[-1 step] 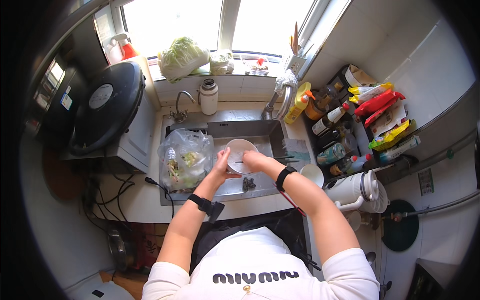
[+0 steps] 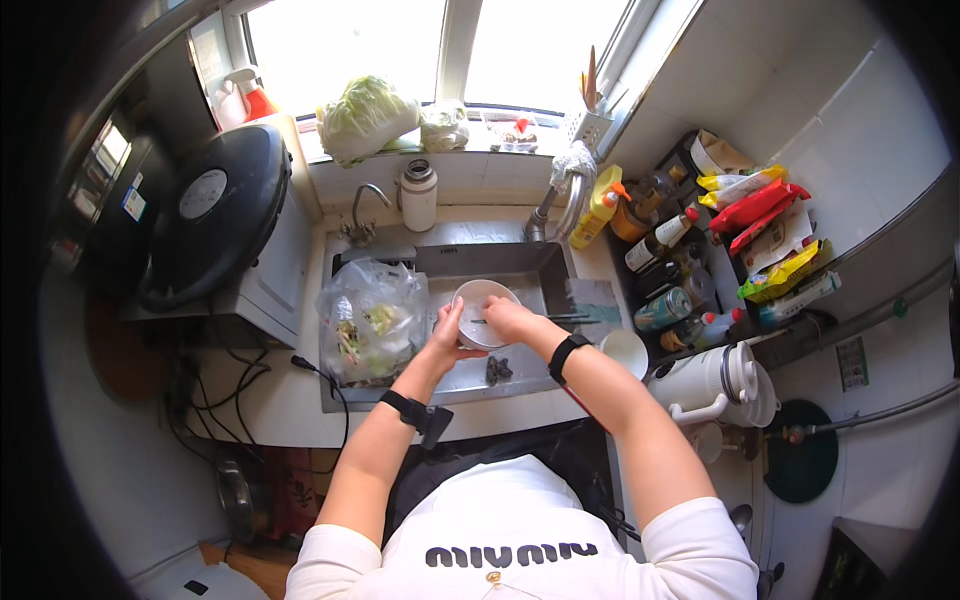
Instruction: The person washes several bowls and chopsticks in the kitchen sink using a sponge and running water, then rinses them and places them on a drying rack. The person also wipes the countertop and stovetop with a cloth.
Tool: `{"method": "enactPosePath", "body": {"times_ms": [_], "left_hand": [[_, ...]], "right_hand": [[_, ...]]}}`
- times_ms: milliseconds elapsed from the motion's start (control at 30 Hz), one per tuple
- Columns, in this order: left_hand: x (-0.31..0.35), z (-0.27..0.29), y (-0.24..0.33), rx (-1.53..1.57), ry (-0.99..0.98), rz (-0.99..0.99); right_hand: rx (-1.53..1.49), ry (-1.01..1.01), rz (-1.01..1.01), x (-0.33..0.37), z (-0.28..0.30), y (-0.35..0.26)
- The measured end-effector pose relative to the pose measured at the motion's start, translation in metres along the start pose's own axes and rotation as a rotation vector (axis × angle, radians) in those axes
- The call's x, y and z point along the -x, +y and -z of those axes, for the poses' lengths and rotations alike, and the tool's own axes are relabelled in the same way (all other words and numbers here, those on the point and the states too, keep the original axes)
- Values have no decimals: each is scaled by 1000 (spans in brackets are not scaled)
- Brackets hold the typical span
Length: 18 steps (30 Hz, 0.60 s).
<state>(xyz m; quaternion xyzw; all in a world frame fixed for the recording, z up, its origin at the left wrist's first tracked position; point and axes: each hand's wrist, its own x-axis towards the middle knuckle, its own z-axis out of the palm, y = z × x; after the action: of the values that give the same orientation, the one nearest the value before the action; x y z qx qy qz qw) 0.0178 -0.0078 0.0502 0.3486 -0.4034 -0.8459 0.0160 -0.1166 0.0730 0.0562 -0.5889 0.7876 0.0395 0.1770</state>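
Note:
Over the steel sink (image 2: 455,378) my left hand (image 2: 447,328) grips a white bowl (image 2: 482,295) by its left side, thumb on the rim. My right hand (image 2: 508,320) is closed inside the bowl's right side. Dark thin chopsticks (image 2: 575,318) stick out to the right of that hand, and a dark tip shows inside the bowl; the fingers' grip is partly hidden. Left of the bowl, a clear plastic bag (image 2: 372,320) of vegetable scraps lies in the sink. A small dark clump (image 2: 498,370) lies on the steel below the bowl.
A white bowl (image 2: 626,354) stands right of the sink, near a white kettle (image 2: 705,380). Behind are a faucet (image 2: 545,222), a small tap (image 2: 358,225) and a thermos (image 2: 418,195). Bottles (image 2: 662,240) line the right; a black-lidded appliance (image 2: 225,210) stands left.
The bowl and both hands have shifted very slightly to the right. The grip looks the same, and the surroundings have not visibly moved.

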Motion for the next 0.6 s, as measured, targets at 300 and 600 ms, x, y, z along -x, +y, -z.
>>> {"method": "enactPosePath", "body": {"times_ms": [300,600], "left_hand": [[-4,3,9,4,37,11],[-7,4,8,80,-58,25]], "right_hand": [[-62,-328,14,-1,7,4],[-177,-135,70,-5,-3,4]]}}
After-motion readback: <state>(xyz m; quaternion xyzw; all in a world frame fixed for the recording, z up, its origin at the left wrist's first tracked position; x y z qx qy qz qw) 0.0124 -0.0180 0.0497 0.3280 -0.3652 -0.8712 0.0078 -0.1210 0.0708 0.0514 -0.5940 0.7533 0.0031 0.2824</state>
